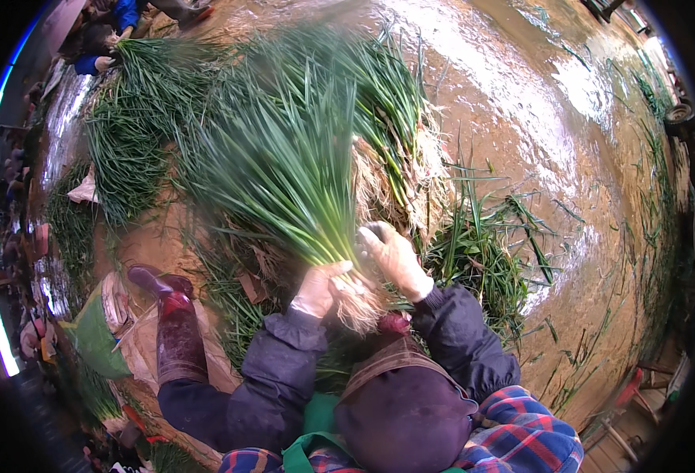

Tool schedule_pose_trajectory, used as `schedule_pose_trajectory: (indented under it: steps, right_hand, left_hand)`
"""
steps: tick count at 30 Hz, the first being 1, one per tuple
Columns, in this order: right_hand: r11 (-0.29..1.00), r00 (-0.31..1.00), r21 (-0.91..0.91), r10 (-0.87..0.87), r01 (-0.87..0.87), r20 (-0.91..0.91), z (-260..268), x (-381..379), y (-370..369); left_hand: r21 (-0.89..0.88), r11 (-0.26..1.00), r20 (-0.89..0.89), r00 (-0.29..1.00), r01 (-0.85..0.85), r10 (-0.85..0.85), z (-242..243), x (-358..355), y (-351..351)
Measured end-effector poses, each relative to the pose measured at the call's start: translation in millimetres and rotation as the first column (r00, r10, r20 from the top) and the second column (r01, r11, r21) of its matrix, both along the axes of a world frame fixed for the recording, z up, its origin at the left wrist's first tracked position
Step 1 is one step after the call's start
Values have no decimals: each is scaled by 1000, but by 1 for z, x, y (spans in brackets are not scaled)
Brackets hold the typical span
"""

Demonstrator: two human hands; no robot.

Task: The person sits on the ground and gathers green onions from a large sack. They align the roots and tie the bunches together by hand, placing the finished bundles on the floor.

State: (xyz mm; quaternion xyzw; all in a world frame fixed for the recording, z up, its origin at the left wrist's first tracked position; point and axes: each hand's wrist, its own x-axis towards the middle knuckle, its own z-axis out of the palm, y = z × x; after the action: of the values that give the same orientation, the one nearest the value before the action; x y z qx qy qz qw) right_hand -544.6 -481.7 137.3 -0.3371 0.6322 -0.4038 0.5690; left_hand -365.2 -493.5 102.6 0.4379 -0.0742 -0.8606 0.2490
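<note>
My left hand (318,291), in a pale glove, is closed around the lower stems of a bunch of green allium plants (318,207), which look like green garlic. Their long leaves fan away from me and blur at the far tips. Pale, stringy roots (356,304) hang out below that grip, towards my body. My right hand (398,260), also gloved, is beside the stems on the right. Its fingers are bent and somewhat apart, and I see nothing held in them.
Rooted allium plants (406,148) are heaped beyond the bunch. Leafy trimmings (480,266) lie right of my hands. Wet brown ground (501,130) spreads to the right. A dark red rubber boot (182,331) is at left. Another person's gloved hand (104,62) touches plants at upper left.
</note>
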Motion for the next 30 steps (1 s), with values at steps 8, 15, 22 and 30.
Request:
schedule_pose_trajectory:
  steps: [8,15,22,30]
  right_hand:
    - [836,557,445,-546,320,626,-44,28,-5]
    - [851,313,422,-512,312,800,-17,27,-6]
    - [983,974,-63,162,-174,-159,-22,-36,-3]
    - [996,910,-84,-64,33,-409,-26,-71,-31]
  left_hand:
    - [37,997,-96,993,-68,71,2,-3,4]
    - [78,992,-436,892,-96,120,6,-2,-6]
    - [-308,861,-650,750,-404,120,15,19,2]
    - [-245,945,-258,954,-216,151,15,2,-12]
